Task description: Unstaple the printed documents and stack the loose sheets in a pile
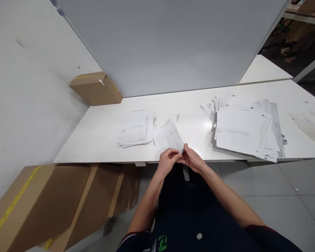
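The printed sheet lies aslant over the worktop, and its near edge is at the person's fingers. The right hand has its thumb on the sheet's near right corner, and its fingers are bent in close, so it has hold of that corner. The left hand is just beside it, at the near edge. Its fingers are curled in, with the tips close together by the right hand's fingers. I cannot tell if they pinch the paper.

The hands hide the near edge of the sheet. Its print is too small to read. A neat paper stack is just left of the sheet. A big, messy paper pile is well apart on the right, and its lower papers are mostly covered.
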A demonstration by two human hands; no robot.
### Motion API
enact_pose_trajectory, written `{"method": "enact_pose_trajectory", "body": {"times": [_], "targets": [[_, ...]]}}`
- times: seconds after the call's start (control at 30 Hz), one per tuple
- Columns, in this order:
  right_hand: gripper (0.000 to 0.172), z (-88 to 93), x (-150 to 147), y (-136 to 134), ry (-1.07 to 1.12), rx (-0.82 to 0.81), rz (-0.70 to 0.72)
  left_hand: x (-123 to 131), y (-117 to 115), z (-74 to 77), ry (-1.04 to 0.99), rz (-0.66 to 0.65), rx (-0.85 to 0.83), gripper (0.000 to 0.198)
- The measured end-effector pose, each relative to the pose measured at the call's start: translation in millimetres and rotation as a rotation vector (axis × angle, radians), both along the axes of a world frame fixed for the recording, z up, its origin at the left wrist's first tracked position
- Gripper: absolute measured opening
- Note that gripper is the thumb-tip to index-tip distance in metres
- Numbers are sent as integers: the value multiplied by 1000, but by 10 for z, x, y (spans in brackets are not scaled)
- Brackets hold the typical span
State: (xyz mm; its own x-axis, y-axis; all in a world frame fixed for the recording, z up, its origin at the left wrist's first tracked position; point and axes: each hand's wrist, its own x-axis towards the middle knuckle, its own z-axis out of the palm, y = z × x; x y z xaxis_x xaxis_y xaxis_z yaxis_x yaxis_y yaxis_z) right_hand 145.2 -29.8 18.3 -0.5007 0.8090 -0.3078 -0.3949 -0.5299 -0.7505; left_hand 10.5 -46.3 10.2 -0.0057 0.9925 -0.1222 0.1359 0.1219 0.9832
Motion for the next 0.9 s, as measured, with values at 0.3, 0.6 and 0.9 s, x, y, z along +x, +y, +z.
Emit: {"method": "enact_pose_trajectory", "body": {"times": [0.3,0.6,0.9], "targets": [[52,-41,29,52,14,-23,26,-49,66,-71,122,-66,108,25],[56,-59,33,52,-51,15,16,-9,35,10,454,-163,285,27],[54,-102,52,57,55,-45,23,18,33,-9,490,-145,350,19]]}}
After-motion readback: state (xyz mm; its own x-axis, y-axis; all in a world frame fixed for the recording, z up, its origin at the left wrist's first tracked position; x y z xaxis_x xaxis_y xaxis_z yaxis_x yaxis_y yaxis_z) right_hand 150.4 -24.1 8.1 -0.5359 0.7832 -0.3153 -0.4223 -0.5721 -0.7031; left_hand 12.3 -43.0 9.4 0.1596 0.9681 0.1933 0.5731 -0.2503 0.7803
